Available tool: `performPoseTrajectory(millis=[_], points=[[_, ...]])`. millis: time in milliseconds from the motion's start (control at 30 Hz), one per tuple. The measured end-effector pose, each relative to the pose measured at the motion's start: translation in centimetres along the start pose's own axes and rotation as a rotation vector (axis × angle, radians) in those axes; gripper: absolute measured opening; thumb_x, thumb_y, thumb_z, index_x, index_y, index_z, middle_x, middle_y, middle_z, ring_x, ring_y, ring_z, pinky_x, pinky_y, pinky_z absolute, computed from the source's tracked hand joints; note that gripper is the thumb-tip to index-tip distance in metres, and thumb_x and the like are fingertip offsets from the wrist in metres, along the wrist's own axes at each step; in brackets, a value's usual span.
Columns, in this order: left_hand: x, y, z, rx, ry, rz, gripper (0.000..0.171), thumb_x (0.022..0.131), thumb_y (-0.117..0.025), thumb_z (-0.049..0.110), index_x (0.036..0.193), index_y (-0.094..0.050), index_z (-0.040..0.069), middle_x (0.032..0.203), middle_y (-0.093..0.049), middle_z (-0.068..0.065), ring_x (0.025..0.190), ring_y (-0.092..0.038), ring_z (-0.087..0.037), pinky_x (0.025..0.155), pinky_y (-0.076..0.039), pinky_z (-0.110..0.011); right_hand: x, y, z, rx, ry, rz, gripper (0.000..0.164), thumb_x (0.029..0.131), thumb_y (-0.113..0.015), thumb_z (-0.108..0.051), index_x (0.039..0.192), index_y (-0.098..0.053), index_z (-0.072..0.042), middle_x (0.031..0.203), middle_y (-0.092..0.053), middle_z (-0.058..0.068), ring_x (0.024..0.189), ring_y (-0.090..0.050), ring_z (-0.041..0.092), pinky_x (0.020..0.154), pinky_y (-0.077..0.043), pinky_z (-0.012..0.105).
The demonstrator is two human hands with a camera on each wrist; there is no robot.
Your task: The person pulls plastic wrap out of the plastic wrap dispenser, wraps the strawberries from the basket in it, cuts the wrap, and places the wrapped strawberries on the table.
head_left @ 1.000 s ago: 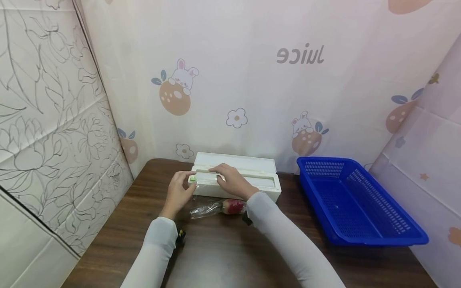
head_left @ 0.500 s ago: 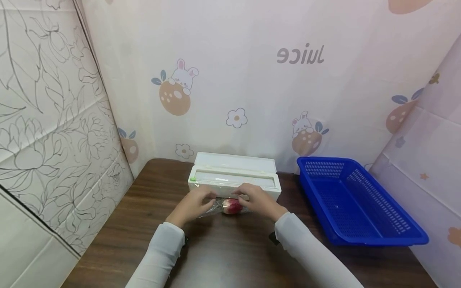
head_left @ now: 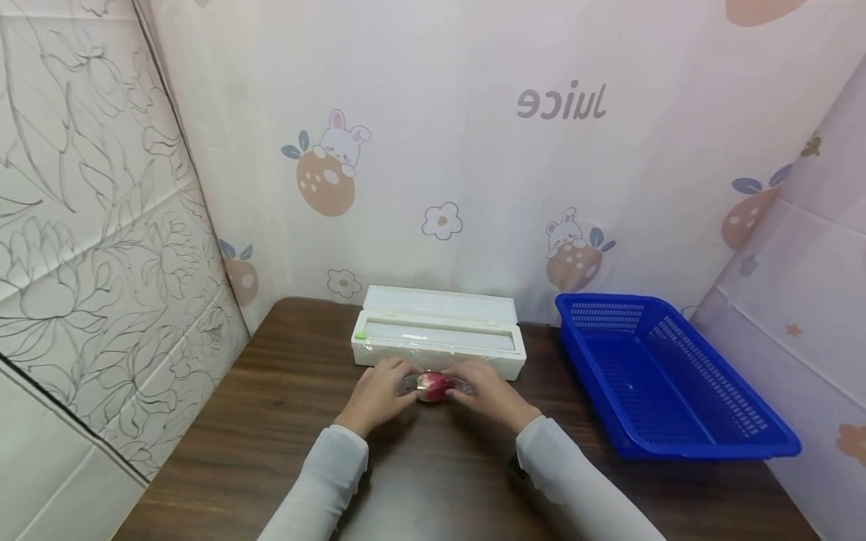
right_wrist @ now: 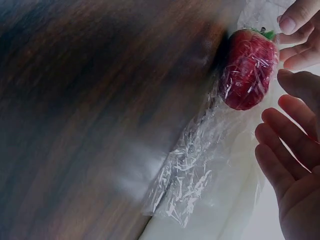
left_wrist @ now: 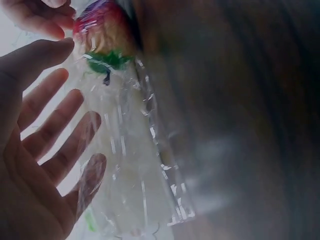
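A red fruit (head_left: pixel 433 386) with a green leafy top lies on its side on the table, wrapped in clear cling film. The film (left_wrist: pixel 132 150) spreads out crinkled at both ends of the fruit. On its left is my left hand (head_left: pixel 379 397), and in the left wrist view its fingers are spread beside the film. My right hand (head_left: pixel 495 394) is on the other side; its fingers (right_wrist: pixel 280 132) look loosely bent and apart in the right wrist view. Just behind the fruit stands a white cling film dispenser (head_left: pixel 440 364) with a green slider, its lid raised.
To the right stands a blue plastic basket (head_left: pixel 683 452) with perforated walls. Dark wood-grain table (head_left: pixel 271 421) runs beneath everything. A patterned curtain (head_left: pixel 443 150) hangs directly behind the dispenser.
Both hands have come down from the dispenser towards me and closed in on either side of the wrapped fruit. Dispenser and basket stay put.
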State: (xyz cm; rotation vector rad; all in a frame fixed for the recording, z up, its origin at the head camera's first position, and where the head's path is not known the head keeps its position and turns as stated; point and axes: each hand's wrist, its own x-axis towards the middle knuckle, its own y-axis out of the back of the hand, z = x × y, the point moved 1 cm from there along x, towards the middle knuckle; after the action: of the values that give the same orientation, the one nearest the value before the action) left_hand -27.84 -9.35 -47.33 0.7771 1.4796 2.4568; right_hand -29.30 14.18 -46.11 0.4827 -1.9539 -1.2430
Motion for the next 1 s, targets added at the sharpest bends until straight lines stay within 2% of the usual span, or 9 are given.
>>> performPoseTrajectory(millis=[200,367,567,833,1000], points=[[0.1,-1.2,-0.3,-0.025,0.03,-0.055,0.032,0.09,-0.077,0.034,0.118,-0.07,0.021,0.117,-0.068,0.001,0.112,-0.062,-0.022,0.091,-0.05,-0.049,0.3,-0.7,0.0,0.018,-0.082,-0.059,0.029,0.089,-0.078,-0.016,0.115,-0.071,-0.004,0.109,-0.071,0.008,0.103,-0.064,0.024,0.091,-0.053,0.043],[0.4,-1.7,-0.4,-0.069,0.029,-0.038,0.026,0.091,-0.076,0.033,0.114,-0.072,0.021,0.107,-0.071,0.004,0.101,-0.066,-0.016,0.088,-0.053,-0.044,0.4,-1.3,-0.1,-0.006,-0.142,-0.075,0.022,0.09,-0.078,-0.018,0.107,-0.071,-0.008,0.099,-0.067,0.002,0.095,-0.061,0.018,0.085,-0.053,0.039],[0.5,-1.7,-0.4,-0.121,0.057,-0.051,0.025,0.09,-0.076,0.036,0.11,-0.073,0.022,0.099,-0.072,0.009,0.092,-0.067,-0.009,0.083,-0.055,-0.037,0.1,-1.6,-0.2,0.016,-0.175,-0.106,0.027,0.09,-0.078,-0.023,0.109,-0.068,-0.007,0.102,-0.063,0.002,0.096,-0.058,0.018,0.085,-0.052,0.039],[-0.1,-0.9,-0.1,-0.21,0.043,-0.168,0.019,0.093,-0.073,0.031,0.11,-0.073,0.022,0.093,-0.072,0.012,0.09,-0.066,-0.007,0.082,-0.055,-0.038,-0.5,-1.2,-0.2,0.146,-0.195,-0.195,0.021,0.093,-0.075,-0.025,0.105,-0.065,-0.012,0.096,-0.064,-0.004,0.088,-0.06,0.013,0.079,-0.053,0.034],[-0.4,-0.3,0.1,-0.3,0.054,-0.263,0.014,0.094,-0.073,0.03,0.106,-0.072,0.024,0.087,-0.07,0.016,0.079,-0.063,-0.003,0.074,-0.054,-0.032,-0.9,-0.5,-0.5,0.244,-0.202,-0.261,0.016,0.094,-0.073,-0.027,0.101,-0.064,-0.016,0.09,-0.063,-0.01,0.081,-0.059,0.007,0.073,-0.053,0.028]])
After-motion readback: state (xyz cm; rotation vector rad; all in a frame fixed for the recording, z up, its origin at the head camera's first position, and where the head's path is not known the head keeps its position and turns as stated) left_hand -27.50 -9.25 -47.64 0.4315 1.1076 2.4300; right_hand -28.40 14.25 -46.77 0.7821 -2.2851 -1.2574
